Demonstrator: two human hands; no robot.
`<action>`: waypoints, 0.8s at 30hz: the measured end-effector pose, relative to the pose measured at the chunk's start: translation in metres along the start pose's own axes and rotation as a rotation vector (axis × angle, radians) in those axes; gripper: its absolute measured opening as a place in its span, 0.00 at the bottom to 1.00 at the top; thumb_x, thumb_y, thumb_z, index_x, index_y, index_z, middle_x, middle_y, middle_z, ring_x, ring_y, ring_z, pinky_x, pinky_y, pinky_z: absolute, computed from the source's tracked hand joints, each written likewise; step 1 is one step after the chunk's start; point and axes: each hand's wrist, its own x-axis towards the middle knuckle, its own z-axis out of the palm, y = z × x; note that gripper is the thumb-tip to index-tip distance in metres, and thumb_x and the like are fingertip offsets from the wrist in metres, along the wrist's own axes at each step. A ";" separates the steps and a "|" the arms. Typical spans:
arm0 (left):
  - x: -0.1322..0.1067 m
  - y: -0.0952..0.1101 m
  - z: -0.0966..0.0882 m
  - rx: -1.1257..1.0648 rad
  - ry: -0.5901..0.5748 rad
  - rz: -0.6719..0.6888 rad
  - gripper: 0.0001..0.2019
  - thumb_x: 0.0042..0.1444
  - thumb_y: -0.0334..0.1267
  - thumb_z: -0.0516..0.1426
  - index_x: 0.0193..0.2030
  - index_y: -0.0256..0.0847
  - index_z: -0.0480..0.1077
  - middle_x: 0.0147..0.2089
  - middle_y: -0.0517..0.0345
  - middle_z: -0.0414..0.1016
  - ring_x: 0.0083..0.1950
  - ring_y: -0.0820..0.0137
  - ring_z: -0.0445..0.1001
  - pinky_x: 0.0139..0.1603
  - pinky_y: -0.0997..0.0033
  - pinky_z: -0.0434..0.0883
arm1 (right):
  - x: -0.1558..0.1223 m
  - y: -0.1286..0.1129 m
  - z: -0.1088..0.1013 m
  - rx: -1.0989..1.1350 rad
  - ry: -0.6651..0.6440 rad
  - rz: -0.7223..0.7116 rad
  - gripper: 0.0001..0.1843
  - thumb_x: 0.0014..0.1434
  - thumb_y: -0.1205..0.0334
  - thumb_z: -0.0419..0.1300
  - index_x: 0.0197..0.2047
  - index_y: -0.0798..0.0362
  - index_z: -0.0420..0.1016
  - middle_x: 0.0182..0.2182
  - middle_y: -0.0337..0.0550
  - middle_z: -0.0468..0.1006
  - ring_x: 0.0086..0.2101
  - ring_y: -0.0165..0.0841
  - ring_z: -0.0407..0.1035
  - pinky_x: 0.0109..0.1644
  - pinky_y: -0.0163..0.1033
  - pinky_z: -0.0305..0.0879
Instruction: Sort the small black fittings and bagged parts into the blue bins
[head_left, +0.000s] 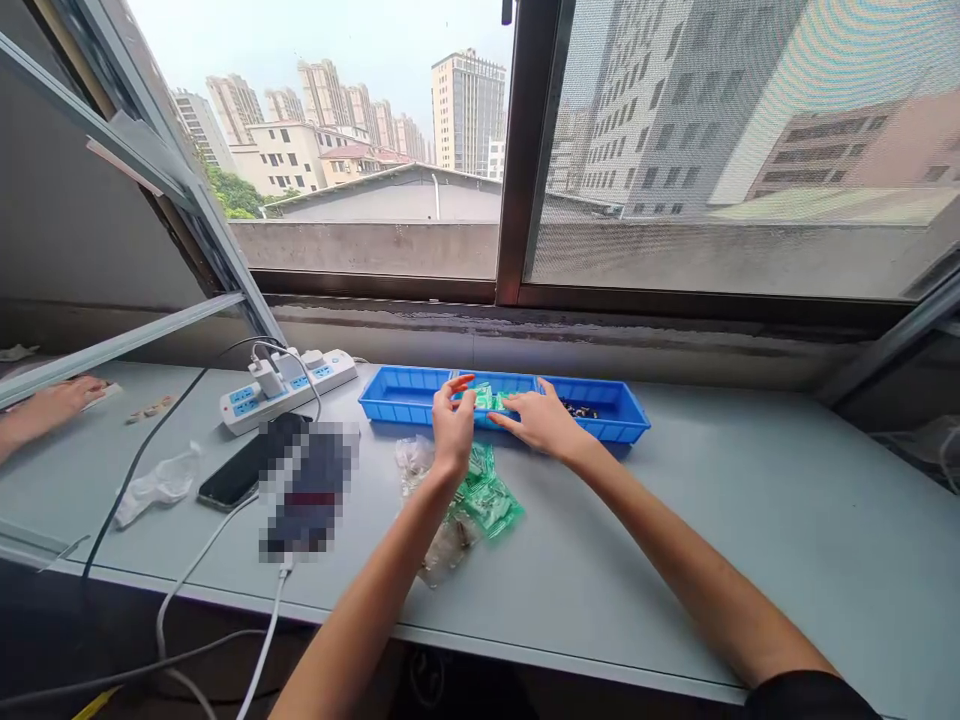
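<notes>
This looks like a small workshop or light assembly room, with a long grey workbench [750,510] running beneath a sliding window [510,180]. On the bench, a blue compartmented parts bin [401,411] and green plastic packets [493,506] suggest sorting or packing of small goods. A white power strip [330,373] with chargers plugged in lies near the wall. Beyond a slanting metal frame [214,225] at left, another person's hand [71,400] rests at the same worktop, so the space is shared. Outside, apartment towers [324,95] indicate a built-up city.
</notes>
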 end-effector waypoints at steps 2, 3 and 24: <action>0.001 -0.001 0.000 0.001 0.002 0.007 0.12 0.49 0.30 0.53 0.38 0.39 0.74 0.42 0.55 0.68 0.33 0.75 0.68 0.37 0.74 0.68 | 0.000 -0.003 0.001 -0.015 -0.024 -0.003 0.25 0.65 0.47 0.47 0.42 0.57 0.78 0.40 0.55 0.79 0.44 0.44 0.72 0.62 0.56 0.44; 0.001 -0.002 0.000 0.002 0.003 0.012 0.11 0.49 0.30 0.53 0.38 0.39 0.74 0.42 0.55 0.68 0.33 0.75 0.68 0.37 0.74 0.68 | -0.001 -0.003 0.002 -0.013 -0.032 -0.006 0.25 0.64 0.46 0.47 0.42 0.57 0.77 0.39 0.55 0.80 0.43 0.45 0.72 0.62 0.56 0.44; 0.008 -0.004 -0.007 0.046 0.020 0.140 0.08 0.50 0.28 0.54 0.33 0.40 0.74 0.37 0.57 0.70 0.32 0.73 0.67 0.38 0.73 0.65 | -0.020 -0.046 0.007 0.068 -0.128 -0.147 0.17 0.57 0.55 0.61 0.48 0.53 0.75 0.41 0.50 0.79 0.42 0.45 0.73 0.42 0.42 0.65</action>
